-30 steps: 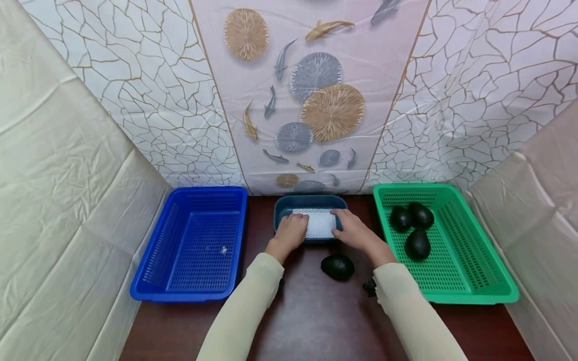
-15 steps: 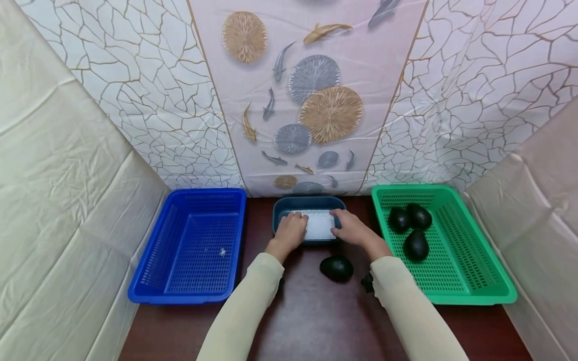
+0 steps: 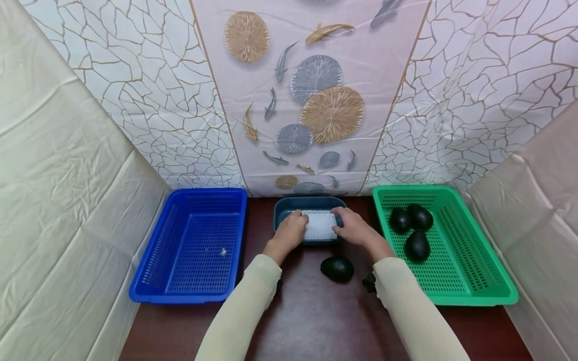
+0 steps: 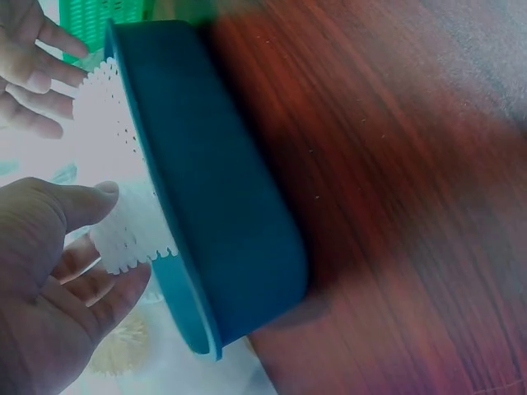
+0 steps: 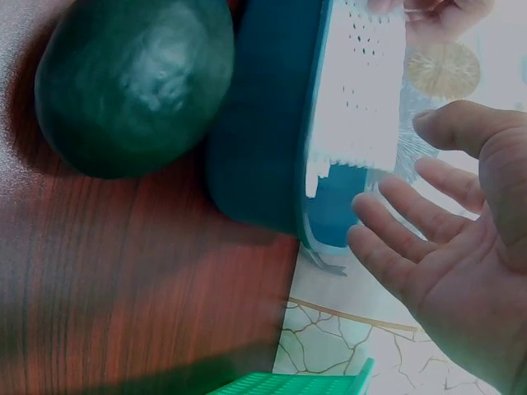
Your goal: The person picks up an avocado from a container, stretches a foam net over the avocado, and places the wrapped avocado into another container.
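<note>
White foam net (image 3: 318,226) over the mouth of a dark blue tub (image 3: 309,201), one end pinched in the person's left hand (image 3: 290,231). Right hand (image 3: 354,229) at the other end, fingers loosely spread; whether they touch, I can't tell. Dark avocado (image 3: 337,268) on the table (image 3: 316,321), near the tub; three avocados (image 3: 417,245) in the green basket (image 3: 469,300).

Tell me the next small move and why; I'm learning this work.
Perhaps the right hand should pinch the white net by its right end: that hand is open there, while the left hand already pinches the net's left end.
</note>
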Motion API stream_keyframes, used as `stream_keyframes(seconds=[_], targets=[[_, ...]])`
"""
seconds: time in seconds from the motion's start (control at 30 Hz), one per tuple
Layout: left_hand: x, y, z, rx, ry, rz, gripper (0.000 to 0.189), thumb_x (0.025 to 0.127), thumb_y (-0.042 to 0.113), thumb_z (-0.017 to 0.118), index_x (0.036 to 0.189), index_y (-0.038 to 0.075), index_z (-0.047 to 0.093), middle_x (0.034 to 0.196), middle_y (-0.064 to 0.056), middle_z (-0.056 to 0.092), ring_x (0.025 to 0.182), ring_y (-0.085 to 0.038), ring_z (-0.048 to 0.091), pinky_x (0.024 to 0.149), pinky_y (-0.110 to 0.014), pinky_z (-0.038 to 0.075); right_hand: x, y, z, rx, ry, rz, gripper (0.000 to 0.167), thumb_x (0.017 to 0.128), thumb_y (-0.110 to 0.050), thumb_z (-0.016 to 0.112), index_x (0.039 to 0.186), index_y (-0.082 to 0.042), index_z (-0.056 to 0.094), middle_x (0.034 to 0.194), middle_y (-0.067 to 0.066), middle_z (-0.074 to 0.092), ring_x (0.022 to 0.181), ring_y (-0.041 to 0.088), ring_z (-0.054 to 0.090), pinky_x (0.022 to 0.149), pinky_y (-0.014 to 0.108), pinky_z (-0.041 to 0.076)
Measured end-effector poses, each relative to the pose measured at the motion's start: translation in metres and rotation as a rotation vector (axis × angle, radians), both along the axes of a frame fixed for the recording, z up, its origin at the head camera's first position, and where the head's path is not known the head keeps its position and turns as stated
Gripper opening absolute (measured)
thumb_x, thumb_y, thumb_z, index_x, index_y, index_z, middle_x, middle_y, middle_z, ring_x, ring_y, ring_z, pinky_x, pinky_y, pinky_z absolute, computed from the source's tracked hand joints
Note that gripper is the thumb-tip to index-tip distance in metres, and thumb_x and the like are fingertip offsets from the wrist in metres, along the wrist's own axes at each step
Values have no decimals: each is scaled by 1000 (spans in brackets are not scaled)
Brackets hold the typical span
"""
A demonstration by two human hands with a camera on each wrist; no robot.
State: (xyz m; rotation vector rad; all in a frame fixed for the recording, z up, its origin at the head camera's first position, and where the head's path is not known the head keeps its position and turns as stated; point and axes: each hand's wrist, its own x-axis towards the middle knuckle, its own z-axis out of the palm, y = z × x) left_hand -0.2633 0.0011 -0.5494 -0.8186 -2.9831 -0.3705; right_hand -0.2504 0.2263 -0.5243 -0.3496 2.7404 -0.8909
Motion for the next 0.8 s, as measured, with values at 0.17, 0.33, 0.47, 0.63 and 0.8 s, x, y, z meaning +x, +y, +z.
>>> stream_keyframes(seconds=[0.17, 0.33, 0.47, 0.63, 0.8], targets=[[2, -5, 9, 50, 18, 3, 18, 102, 12, 63, 118, 8, 72, 110, -10, 69, 101, -23, 69, 89, -35, 58, 5, 5, 6, -59, 36, -39, 53, 102, -14, 64, 149, 0, 45, 147, 24, 49, 133, 42, 54, 105, 55, 50], [6, -8, 18, 108, 37, 10, 19, 101, 12, 65, 119, 8, 71, 109, -8, 69, 100, -22, 68, 88, -35, 58, 10, 9, 13, -90, 113, -86, 45, 99, -13, 68, 140, -1, 52, 134, 21, 57, 123, 39, 59, 101, 54, 52], [9, -9, 23, 151, 64, 9, 18, 101, 12, 66, 118, 9, 70, 109, -8, 69, 100, -21, 67, 89, -35, 58, 12, 10, 16, -113, 166, -97, 39, 97, -12, 70, 131, -2, 55, 123, 19, 62, 113, 35, 62, 97, 52, 53], [13, -11, 28, 199, 79, 13, 21, 100, 14, 67, 121, 10, 69, 113, -7, 69, 105, -22, 68, 91, -36, 58, 13, 12, 20, -157, 201, -126, 33, 96, -14, 73, 124, -4, 59, 114, 16, 68, 104, 30, 66, 93, 49, 55], [17, -13, 34, 239, 82, 4, 22, 100, 13, 67, 122, 9, 68, 116, -8, 69, 108, -23, 68, 93, -38, 57, 15, 12, 27, -190, 185, -142, 28, 97, -17, 72, 120, -5, 62, 108, 13, 70, 99, 27, 67, 90, 47, 57]])
